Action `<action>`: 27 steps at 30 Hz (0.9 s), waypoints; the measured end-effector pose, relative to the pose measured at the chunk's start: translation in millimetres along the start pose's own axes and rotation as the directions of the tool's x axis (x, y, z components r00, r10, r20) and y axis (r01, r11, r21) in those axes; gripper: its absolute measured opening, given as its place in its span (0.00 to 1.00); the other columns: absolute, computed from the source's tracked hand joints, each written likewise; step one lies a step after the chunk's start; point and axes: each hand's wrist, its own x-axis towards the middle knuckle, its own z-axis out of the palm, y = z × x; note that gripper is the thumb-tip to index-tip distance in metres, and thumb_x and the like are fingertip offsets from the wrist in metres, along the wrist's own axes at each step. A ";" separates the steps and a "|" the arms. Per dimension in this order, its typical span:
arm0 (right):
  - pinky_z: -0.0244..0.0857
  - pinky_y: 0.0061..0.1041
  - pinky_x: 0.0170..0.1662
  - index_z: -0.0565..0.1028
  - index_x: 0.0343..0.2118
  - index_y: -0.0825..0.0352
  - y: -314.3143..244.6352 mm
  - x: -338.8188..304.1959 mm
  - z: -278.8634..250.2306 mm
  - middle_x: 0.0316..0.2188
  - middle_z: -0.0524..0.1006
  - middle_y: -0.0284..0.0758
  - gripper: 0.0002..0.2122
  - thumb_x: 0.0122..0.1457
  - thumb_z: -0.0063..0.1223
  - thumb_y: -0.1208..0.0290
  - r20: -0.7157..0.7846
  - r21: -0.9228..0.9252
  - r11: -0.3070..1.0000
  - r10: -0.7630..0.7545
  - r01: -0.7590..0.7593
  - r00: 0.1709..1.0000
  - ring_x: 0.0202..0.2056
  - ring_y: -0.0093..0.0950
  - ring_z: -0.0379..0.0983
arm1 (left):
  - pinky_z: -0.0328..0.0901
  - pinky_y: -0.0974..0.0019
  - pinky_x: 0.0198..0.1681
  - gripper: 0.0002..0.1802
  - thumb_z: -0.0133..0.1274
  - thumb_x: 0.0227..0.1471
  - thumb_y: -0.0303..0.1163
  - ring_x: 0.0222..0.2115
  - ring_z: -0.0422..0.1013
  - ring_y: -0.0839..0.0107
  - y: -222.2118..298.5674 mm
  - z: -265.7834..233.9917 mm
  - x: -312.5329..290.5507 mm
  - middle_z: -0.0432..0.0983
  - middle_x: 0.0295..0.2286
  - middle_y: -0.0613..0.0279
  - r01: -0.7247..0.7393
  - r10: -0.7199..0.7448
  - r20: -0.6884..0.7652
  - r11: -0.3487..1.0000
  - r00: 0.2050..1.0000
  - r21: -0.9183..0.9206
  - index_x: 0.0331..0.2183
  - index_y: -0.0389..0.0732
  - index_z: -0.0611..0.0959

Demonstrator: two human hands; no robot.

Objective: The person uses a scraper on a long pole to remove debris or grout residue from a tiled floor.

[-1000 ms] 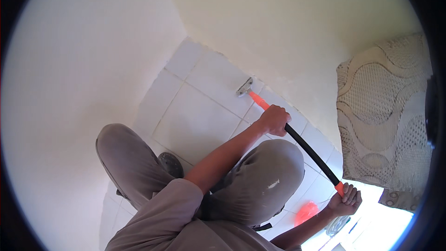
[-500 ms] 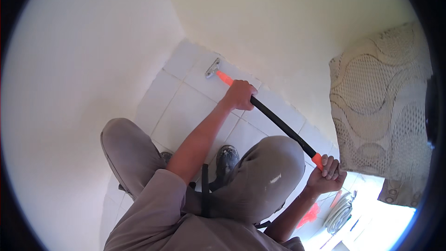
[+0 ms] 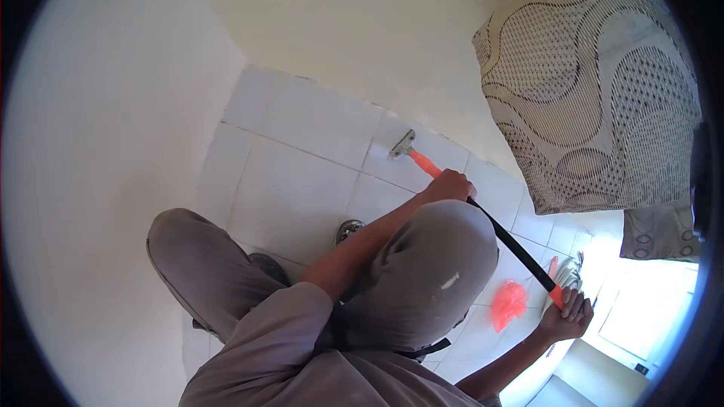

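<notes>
A long-handled floor scraper (image 3: 516, 247) lies slantwise across the view, with a black shaft and orange ends. Its metal blade head (image 3: 403, 145) is down at the pale floor tiles (image 3: 302, 185), close to the foot of the far wall. My left hand (image 3: 451, 185) is wrapped round the handle just behind the lower orange part, partly hidden by my raised knee. At the other end, my right hand (image 3: 567, 320) closes over the orange grip.
A patterned curtain (image 3: 573, 98) hangs at the upper right. Beyond my right knee, a red plastic bag (image 3: 510, 303) lies on the tiles, near a coiled pale hose (image 3: 575, 271). Cream walls (image 3: 332, 15) meet at a corner ahead-left. Bright light comes from the lower right.
The scraper head has moved right along the wall's foot, away from the corner, with both hands still on the handle. My view has also turned rightward, bringing more curtain into sight.
</notes>
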 end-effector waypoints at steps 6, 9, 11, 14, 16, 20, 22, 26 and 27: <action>0.56 0.23 0.30 0.54 0.13 0.55 34.4 10.9 -11.7 0.07 0.52 0.25 0.18 0.57 0.43 0.76 0.132 0.116 0.990 0.068 -0.084 0.989 0.11 0.18 0.49 | 0.70 0.52 0.37 0.08 0.57 0.35 0.37 0.28 0.77 0.54 -14.6 -31.5 -4.2 0.80 0.22 0.54 0.072 -0.092 0.091 0.977 0.992 0.203 0.21 0.46 0.85; 0.64 0.23 0.40 0.52 0.12 0.54 56.2 10.9 15.9 0.06 0.50 0.24 0.18 0.55 0.43 0.76 -0.030 0.012 1.000 -0.022 0.022 0.999 0.10 0.16 0.47 | 0.69 0.51 0.35 0.08 0.56 0.30 0.34 0.27 0.77 0.54 -25.1 -59.3 -11.9 0.79 0.21 0.56 0.135 -0.147 0.052 0.973 0.988 0.186 0.21 0.47 0.85; 0.65 0.24 0.43 0.52 0.12 0.54 53.6 9.8 21.6 0.06 0.49 0.24 0.18 0.55 0.43 0.76 -0.031 -0.015 0.999 -0.036 0.035 0.999 0.11 0.16 0.46 | 0.69 0.51 0.33 0.09 0.56 0.28 0.33 0.27 0.76 0.54 -24.2 -67.8 -13.5 0.79 0.20 0.58 0.165 -0.169 0.015 0.972 0.985 0.167 0.20 0.48 0.85; 0.66 0.27 0.48 0.52 0.12 0.54 50.9 12.3 14.5 0.06 0.49 0.24 0.18 0.56 0.42 0.74 0.104 0.034 0.998 0.043 -0.047 0.994 0.10 0.17 0.45 | 0.69 0.52 0.34 0.09 0.56 0.28 0.33 0.27 0.76 0.55 -27.8 -73.9 -21.9 0.79 0.20 0.58 0.154 -0.149 -0.044 0.976 0.988 0.157 0.21 0.48 0.86; 0.60 0.27 0.34 0.50 0.11 0.54 53.3 9.2 18.6 0.08 0.50 0.26 0.21 0.59 0.39 0.78 0.146 0.071 0.995 0.053 -0.064 0.988 0.13 0.19 0.47 | 0.69 0.52 0.34 0.09 0.56 0.28 0.33 0.27 0.77 0.55 -24.1 -72.9 -19.3 0.79 0.20 0.58 0.150 -0.152 -0.007 0.969 0.988 0.194 0.21 0.48 0.86; 0.60 0.27 0.34 0.50 0.12 0.54 50.3 6.5 15.1 0.08 0.50 0.26 0.21 0.59 0.40 0.77 -0.001 0.102 0.995 0.025 -0.025 1.000 0.13 0.19 0.47 | 0.70 0.52 0.34 0.08 0.56 0.29 0.34 0.27 0.77 0.55 -16.7 -70.3 -14.1 0.78 0.19 0.58 0.147 -0.157 0.022 0.958 0.987 0.247 0.21 0.49 0.86; 0.59 0.26 0.34 0.50 0.12 0.54 52.6 10.1 9.9 0.08 0.50 0.26 0.21 0.59 0.41 0.76 -0.015 0.099 0.995 0.018 -0.016 1.000 0.13 0.19 0.47 | 0.70 0.52 0.34 0.08 0.56 0.30 0.34 0.27 0.77 0.54 -17.0 -67.4 -13.8 0.78 0.19 0.58 0.132 -0.144 0.030 0.962 0.989 0.241 0.21 0.49 0.86; 0.58 0.24 0.31 0.50 0.12 0.53 63.8 -0.3 28.6 0.07 0.50 0.25 0.21 0.58 0.41 0.77 0.038 0.047 0.999 0.022 -0.024 0.999 0.12 0.20 0.47 | 0.70 0.52 0.34 0.09 0.57 0.29 0.35 0.27 0.77 0.55 -31.8 -82.6 -19.3 0.79 0.19 0.58 0.146 -0.151 0.001 0.958 0.989 0.248 0.21 0.49 0.86; 0.57 0.25 0.29 0.50 0.12 0.53 63.9 -3.0 33.4 0.07 0.51 0.25 0.21 0.58 0.42 0.77 -0.016 0.064 0.998 -0.007 0.008 1.000 0.12 0.20 0.47 | 0.70 0.52 0.34 0.09 0.57 0.29 0.35 0.27 0.77 0.55 -30.9 -84.2 -19.9 0.78 0.19 0.58 0.165 -0.168 -0.010 0.955 0.986 0.248 0.21 0.49 0.86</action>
